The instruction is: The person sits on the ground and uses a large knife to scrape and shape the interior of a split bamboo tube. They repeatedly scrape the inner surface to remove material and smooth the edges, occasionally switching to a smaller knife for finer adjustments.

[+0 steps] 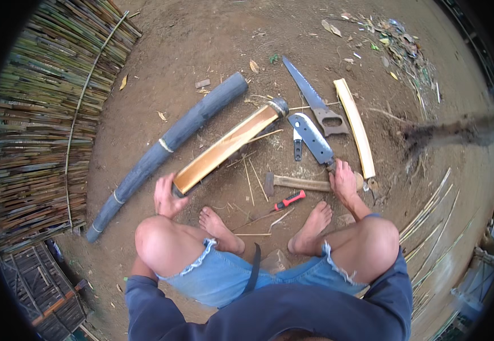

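Observation:
My left hand is closed on the near end of a split bamboo length. This piece lies slanted on the ground, its pale hollow side facing up and a dark node at its far end. My right hand is closed around the handle of a cleaver, whose broad dark blade with holes points away to the far left. Under the blade's left side lies a small knife with a black handle. Beside my right hand rests a wooden-handled hammer; nearer my feet is a red and black-handled tool.
A whole dark bamboo pole lies on the left. Beyond the cleaver are a handsaw and a pale bamboo half. Stacked bamboo strips line the far left. A post stands right, near loose slats.

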`<move>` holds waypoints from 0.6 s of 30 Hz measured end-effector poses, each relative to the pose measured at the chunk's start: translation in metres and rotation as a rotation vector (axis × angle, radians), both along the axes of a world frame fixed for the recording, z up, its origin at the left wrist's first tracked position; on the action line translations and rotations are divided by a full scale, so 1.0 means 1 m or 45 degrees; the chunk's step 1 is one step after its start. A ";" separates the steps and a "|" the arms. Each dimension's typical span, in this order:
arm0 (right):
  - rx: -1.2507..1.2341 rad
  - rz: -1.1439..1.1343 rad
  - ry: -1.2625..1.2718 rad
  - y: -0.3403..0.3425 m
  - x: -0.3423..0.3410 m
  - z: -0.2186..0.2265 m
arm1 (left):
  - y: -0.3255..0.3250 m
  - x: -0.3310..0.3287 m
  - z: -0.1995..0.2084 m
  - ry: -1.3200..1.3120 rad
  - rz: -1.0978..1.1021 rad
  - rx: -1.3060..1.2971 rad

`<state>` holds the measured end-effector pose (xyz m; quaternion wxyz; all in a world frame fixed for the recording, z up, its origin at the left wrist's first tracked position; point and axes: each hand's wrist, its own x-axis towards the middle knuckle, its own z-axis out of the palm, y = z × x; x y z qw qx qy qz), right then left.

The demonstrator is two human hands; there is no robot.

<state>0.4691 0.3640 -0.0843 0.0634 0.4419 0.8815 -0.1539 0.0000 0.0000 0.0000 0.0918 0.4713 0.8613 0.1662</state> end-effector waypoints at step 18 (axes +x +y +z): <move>-0.385 -0.566 0.888 0.003 0.027 0.268 | 0.141 0.058 0.267 0.170 -0.578 0.725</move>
